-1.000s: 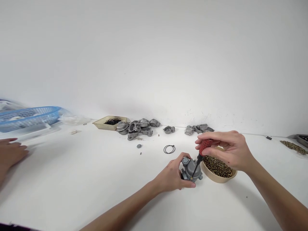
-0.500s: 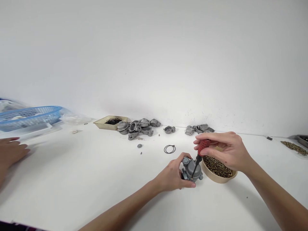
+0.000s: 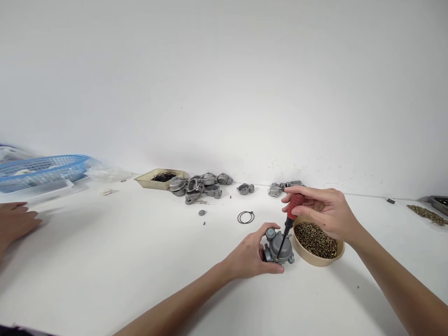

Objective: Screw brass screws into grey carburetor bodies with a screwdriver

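Observation:
A grey metal carburetor (image 3: 281,246) rests on the white table, its domed bowl facing up. My left hand (image 3: 250,254) is wrapped round its left side, thumb along the near edge and fingers at the back. Between the thumb and fingers of my right hand (image 3: 324,210) is a screwdriver (image 3: 296,205) with a red and black handle. It slants down to the left, and its tip meets a small brass-coloured screw (image 3: 277,259) at the bowl's near edge. Just right of the carburetor stands a round tub (image 3: 317,259) full of brass-coloured screws, partly under my right hand.
Grey bowl castings (image 3: 196,185) are heaped at the back, beside a tray (image 3: 150,182) of black rings. Black rings (image 3: 246,217) lie mid-table. A blue basket (image 3: 66,169) stands far left, near another person's hand (image 3: 17,221). Loose screws (image 3: 427,213) lie in a bag at right.
The screwdriver's handle and my right hand have shifted slightly, with the tip still at the bowl's near edge. My left hand keeps its hold on the carburetor. The whole view has drifted a little.

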The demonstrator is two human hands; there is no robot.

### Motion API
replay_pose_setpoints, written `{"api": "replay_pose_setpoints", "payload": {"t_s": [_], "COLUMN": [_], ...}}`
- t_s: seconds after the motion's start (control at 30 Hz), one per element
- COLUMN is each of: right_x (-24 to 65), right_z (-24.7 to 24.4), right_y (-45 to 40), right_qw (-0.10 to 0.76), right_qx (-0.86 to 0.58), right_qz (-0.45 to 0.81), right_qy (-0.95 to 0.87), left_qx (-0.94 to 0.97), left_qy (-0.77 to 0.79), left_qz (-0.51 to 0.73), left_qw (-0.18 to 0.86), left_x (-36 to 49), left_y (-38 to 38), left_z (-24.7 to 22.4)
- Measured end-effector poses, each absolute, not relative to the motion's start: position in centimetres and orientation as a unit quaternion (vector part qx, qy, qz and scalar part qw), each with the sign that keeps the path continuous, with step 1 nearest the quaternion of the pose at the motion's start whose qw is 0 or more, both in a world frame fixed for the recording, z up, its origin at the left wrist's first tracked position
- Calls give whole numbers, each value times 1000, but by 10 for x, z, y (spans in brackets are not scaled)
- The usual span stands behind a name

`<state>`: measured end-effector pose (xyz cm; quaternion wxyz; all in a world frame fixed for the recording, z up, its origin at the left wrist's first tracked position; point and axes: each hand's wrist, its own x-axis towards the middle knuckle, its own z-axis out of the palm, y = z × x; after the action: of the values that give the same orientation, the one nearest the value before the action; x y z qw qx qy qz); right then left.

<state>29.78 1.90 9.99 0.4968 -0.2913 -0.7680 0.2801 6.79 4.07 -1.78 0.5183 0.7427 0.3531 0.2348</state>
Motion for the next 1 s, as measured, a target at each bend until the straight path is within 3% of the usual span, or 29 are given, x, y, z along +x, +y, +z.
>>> {"api": "replay_pose_setpoints", "payload": {"t_s": [0.27,0.53,0.8,1.0], "right_x": [289,289,288,289], "right_z": [102,108,100,102], "right_y": [10,-2,8,1], "right_qw": [483,403,446,410], "right_qx": [-266,-206,-207,-221], "right_qz": [208,203,142,199], "right_qy": [-808,-868,-859,-862], "left_qx": [758,771,764,771], "left_qy": [366,377,387,384], "left_qz": [242,252,245,245], "left_qw": [483,448,454,445], "left_x": [70,74,73,72], "left_y": [37,31,29,28], "left_z": [-16,-13,-11,-13]}}
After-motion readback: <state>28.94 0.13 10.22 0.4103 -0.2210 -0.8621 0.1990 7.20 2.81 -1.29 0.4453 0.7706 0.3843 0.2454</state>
